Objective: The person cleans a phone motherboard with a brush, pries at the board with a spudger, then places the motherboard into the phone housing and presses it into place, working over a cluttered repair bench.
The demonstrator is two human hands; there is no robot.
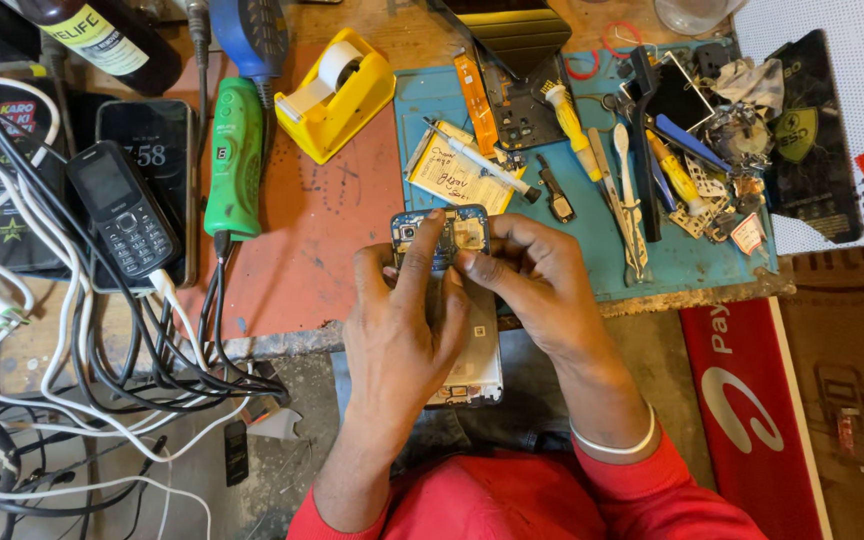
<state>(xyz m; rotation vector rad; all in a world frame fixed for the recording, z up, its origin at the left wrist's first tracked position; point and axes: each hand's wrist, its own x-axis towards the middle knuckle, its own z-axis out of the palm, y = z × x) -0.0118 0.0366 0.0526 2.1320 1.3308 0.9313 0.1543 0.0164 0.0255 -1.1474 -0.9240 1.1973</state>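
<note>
The workbench fills the upper half of the view, its reddish mat bare near the middle. At two o'clock lies a blue work mat strewn with small tools, among them a yellow-handled screwdriver and a pair of tweezers. At nine o'clock a tangle of black and white cables spills off the bench edge, with a black button phone resting on a larger touchscreen phone above it. At eleven o'clock sits a yellow tape dispenser, and beside it a green-handled tool. At the centre, over the bench edge, both hands close together on an opened smartphone with its back off and its inner frame showing. The left hand grips its left side, index finger stretched up to the top near the camera module. The right hand clamps the right side, thumb pressing on the upper part.
</note>
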